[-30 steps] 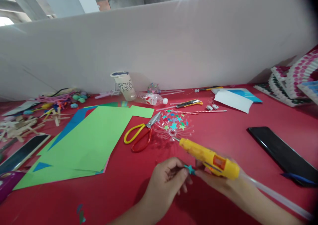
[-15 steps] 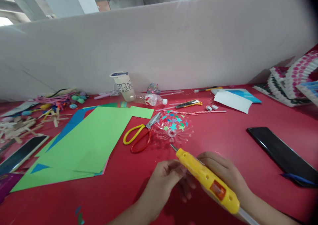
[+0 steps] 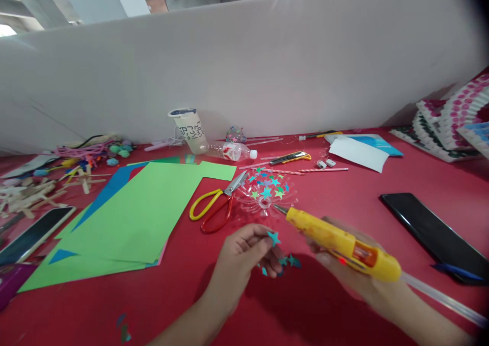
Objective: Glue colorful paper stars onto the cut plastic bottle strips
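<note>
My left hand [image 3: 246, 257] pinches a small blue paper star [image 3: 274, 238] between thumb and fingers. Several more blue stars [image 3: 292, 260] lie on the red table just beside its fingertips. My right hand [image 3: 344, 257] is wrapped round a yellow glue gun [image 3: 340, 241], with a clear glue stick [image 3: 443, 297] sticking out of its back end. The metal nozzle points left, close to a clear plastic bottle piece [image 3: 265, 203] cut into curled strips. Coloured stars [image 3: 275, 182] are spread over that piece. Scissors [image 3: 219, 203] with yellow and red handles lie open to its left.
Green and blue paper sheets [image 3: 130, 213] cover the left side, near craft sticks [image 3: 26, 198] and a phone [image 3: 36, 234]. A cutter [image 3: 291, 158], striped straws [image 3: 324, 170], a plastic bottle [image 3: 229, 151] and a cup [image 3: 189, 132] stand or lie behind. A black phone [image 3: 428, 229] lies right.
My left hand has moved slightly left and up, and a blue star now shows in its fingers. The glue gun has swung to the right and flatter, uncovering the stars on the table.
</note>
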`<state>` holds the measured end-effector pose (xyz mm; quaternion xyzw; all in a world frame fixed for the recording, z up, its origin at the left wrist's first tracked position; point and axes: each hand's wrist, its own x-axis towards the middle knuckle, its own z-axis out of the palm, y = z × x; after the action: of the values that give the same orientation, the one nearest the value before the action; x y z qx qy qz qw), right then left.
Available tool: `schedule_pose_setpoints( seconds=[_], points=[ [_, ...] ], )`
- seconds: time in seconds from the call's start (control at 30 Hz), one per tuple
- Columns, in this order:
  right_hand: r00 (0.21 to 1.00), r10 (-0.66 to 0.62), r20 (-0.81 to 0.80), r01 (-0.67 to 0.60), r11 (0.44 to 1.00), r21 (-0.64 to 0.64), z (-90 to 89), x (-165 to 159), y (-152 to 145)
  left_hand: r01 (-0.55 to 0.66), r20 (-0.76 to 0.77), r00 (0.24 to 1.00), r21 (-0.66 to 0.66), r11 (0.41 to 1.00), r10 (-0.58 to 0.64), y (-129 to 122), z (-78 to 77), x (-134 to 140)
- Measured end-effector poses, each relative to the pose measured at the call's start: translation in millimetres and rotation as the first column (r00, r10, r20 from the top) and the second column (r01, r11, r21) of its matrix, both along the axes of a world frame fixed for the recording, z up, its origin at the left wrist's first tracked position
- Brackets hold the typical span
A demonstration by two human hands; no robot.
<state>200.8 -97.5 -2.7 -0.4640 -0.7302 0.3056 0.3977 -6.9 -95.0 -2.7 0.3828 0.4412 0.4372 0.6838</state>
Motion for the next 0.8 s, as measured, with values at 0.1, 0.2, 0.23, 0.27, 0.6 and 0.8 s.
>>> schedule_pose_setpoints(
  seconds=[0.1, 0.2, 0.23, 0.27, 0.6, 0.8],
  points=[
    [1.0, 0.001, 0.021, -0.001, 1.0, -0.001, 5.9, 9, 1, -0.112, -0.019, 0.993, 0.102, 0.989, 0.114, 6, 7.6, -9],
    [1.0, -0.018, 0.003, 0.018, 1.0, -0.019, 9.5, 12, 0, -0.15, -0.023, 0.988, 0.121, 0.981, 0.154, 7, 11.3, -12],
    [1.0, -0.008, 0.006, 0.008, 0.999, -0.031, 10.4, 11, -1, -0.148, -0.023, 0.988, 0.117, 0.982, 0.151, 6, 11.3, -12],
    [1.0, 0.014, 0.011, -0.014, 0.999, -0.04, 11.2, 10, -2, -0.14, -0.023, 0.989, 0.112, 0.984, 0.143, 5, 10.8, -11],
    [0.992, 0.072, 0.105, -0.078, 0.995, 0.056, 14.5, -2, -8, -0.153, -0.026, 0.988, 0.055, 0.987, 0.155, 2, 9.9, -8],
    [0.988, 0.08, 0.135, -0.093, 0.991, 0.092, 11.4, -6, -12, -0.166, -0.048, 0.984, 0.068, 0.984, 0.169, 1, 9.9, -5]
  ],
)
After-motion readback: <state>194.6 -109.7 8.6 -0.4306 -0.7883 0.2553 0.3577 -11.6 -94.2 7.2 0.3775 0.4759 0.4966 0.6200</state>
